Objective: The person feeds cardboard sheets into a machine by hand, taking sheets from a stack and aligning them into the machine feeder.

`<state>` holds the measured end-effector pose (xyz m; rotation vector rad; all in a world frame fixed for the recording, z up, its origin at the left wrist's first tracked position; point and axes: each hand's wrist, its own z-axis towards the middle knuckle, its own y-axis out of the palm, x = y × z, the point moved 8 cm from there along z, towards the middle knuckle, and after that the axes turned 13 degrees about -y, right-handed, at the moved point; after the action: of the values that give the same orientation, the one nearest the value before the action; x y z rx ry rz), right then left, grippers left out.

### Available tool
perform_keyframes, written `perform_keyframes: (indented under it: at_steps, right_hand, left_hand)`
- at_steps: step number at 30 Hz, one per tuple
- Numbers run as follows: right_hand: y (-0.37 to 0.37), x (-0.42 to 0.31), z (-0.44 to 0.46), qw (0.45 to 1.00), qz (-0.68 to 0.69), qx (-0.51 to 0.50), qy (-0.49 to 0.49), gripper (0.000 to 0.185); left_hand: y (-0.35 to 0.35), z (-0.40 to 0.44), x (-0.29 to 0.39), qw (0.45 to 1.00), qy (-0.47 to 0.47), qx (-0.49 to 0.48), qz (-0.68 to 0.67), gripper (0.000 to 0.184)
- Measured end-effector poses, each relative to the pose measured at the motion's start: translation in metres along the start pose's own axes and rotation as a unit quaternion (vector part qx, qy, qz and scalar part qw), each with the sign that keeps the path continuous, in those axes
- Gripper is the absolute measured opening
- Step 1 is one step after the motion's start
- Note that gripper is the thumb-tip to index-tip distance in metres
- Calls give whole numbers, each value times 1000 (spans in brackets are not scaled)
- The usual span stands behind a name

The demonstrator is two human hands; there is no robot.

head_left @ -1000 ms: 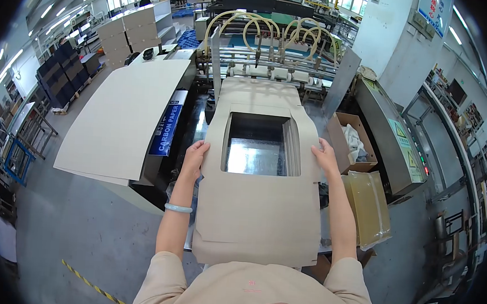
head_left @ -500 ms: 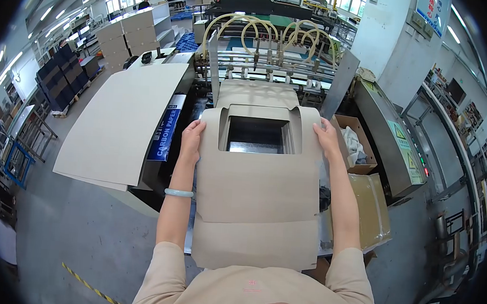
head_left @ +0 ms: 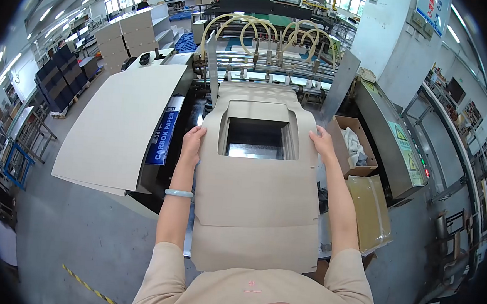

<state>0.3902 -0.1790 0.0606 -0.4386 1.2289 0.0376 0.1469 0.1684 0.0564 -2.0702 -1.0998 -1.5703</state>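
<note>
A stack of grey-beige cardboard sheets (head_left: 256, 192) with a rectangular cut-out lies in front of me, reaching from near my chest to the machine's rollers. Through the cut-out shows a dark, shiny surface (head_left: 255, 137). On the left edge, beside the opening, my left hand (head_left: 192, 143) is closed with its thumb on top. My right hand (head_left: 323, 144) grips the opposite edge at about the same height, its lower fingers partly hidden. A pale bangle (head_left: 179, 193) circles my left wrist.
Ahead stands a machine with metal rollers (head_left: 271, 64) and looping hoses (head_left: 243, 19). Large cardboard sheets (head_left: 120, 122) and a blue carbon paper box (head_left: 165, 130) are at left. A carton with cloth (head_left: 355, 145) and a taped brown box (head_left: 369, 212) sit at right.
The upper sheet's far part has come down flatter against the stack, its raised corners lowered. My right hand has shifted slightly inward and down; both hands still hold the edges.
</note>
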Motion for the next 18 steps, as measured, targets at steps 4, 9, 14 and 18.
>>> perform_keyframes:
  at_steps: [4, 9, 14, 18]
  right_hand:
    - [1, 3, -9, 1000, 0, -12, 28, 44]
    - [3, 8, -22, 998, -1, -29, 64, 44]
    - [5, 11, -33, 994, -3, -46, 98, 44]
    - [9, 12, -43, 990, -3, -63, 124, 45]
  left_hand:
    - [-4, 12, -11, 1000, -4, 4, 4, 28]
    - [-10, 26, -25, 1000, -7, 12, -2, 32]
    - [-10, 14, -33, 996, -81, 6, 34, 35]
    - [-14, 4, -39, 994, -90, -6, 59, 35]
